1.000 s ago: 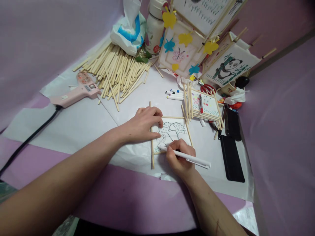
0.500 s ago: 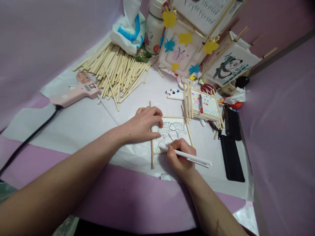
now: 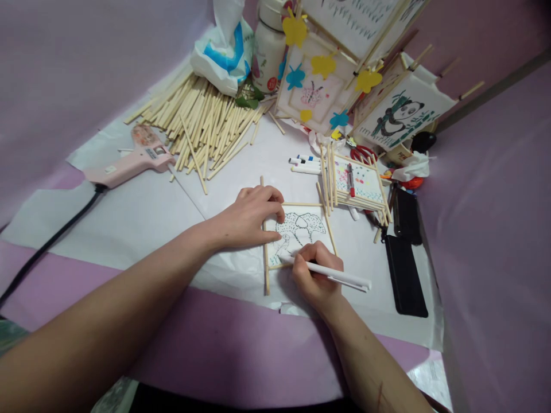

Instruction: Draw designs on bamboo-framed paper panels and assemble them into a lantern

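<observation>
My right hand (image 3: 321,272) is closed round a white pen (image 3: 342,276), its tip at the lower left of a drawing sheet (image 3: 318,222). The sheet lies in a frame of thin wooden sticks (image 3: 266,252) and bears dotted dark outlines of mushroom-like shapes, a small figure and green marks in the lower left corner. Across the frame's left side rests my left hand (image 3: 253,218), fingers bent and apart from the thumb, which lies on the paper. That hand steadies the sheet from above and grips no tool.
A pink glue gun (image 3: 129,163) with a black cord lies left, near a heap of wooden sticks (image 3: 206,120). White markers (image 3: 305,166) and a stacked stick frame (image 3: 355,183) lie beyond my right hand. Black phone-like slabs (image 3: 406,275) lie right; decorated lantern panels (image 3: 312,86) stand behind.
</observation>
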Tool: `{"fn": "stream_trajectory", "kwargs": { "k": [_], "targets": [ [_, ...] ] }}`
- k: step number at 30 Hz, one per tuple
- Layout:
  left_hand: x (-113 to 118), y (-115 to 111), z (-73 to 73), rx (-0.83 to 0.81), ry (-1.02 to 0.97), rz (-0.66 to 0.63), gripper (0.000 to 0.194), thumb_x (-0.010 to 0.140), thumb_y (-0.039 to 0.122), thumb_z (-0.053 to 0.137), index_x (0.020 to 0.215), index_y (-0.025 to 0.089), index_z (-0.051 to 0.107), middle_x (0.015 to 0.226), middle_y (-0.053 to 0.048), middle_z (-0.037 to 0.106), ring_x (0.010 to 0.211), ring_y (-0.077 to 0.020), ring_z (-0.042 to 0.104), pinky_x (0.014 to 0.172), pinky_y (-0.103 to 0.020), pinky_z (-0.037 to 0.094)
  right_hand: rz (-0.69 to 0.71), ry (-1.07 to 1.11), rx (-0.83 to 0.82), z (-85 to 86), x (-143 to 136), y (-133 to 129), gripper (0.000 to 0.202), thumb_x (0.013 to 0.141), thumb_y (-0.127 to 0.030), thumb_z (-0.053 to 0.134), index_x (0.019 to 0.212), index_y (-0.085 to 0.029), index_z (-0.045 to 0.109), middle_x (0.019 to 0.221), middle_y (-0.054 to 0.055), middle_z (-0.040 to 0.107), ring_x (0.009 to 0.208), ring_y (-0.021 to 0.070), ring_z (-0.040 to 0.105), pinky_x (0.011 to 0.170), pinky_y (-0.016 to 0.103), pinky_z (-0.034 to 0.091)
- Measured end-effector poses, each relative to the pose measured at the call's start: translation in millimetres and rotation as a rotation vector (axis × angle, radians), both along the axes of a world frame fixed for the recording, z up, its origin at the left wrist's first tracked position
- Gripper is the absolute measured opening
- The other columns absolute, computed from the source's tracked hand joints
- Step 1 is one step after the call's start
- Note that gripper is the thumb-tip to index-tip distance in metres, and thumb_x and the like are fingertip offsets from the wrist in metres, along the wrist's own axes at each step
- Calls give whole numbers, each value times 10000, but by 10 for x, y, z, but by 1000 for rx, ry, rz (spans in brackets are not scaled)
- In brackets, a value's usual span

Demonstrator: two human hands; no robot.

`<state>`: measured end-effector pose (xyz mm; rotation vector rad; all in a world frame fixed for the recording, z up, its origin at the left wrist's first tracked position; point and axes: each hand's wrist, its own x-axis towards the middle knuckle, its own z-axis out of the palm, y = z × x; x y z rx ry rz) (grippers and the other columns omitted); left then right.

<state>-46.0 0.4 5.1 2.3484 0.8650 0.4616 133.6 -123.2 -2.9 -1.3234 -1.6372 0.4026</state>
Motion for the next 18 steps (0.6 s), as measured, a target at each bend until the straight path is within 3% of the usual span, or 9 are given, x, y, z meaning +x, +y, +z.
{"fn": "stream_trajectory", "kwargs": {
  "k": [10,18],
  "targets": [
    [4,0,25,-5,9,-2,226,783,384,730,962,254,681,1237,-49,545,1216,-286,477,1098,-485,276,-42,45,0,-22,10,-14,229,827,-171,562,662,-238,418,538,-54,488,443,94,417,446,249,338],
    [0,4,12,3,5,-4,236,779,379,738,972,256,680,1233,-44,537,1225,-281,477,1095,-483,273,-154,40,23,-78,116,-4,239,820,-170,574,672,-242,401,548,-61,469,448,95,408,450,254,344]
  ]
}}
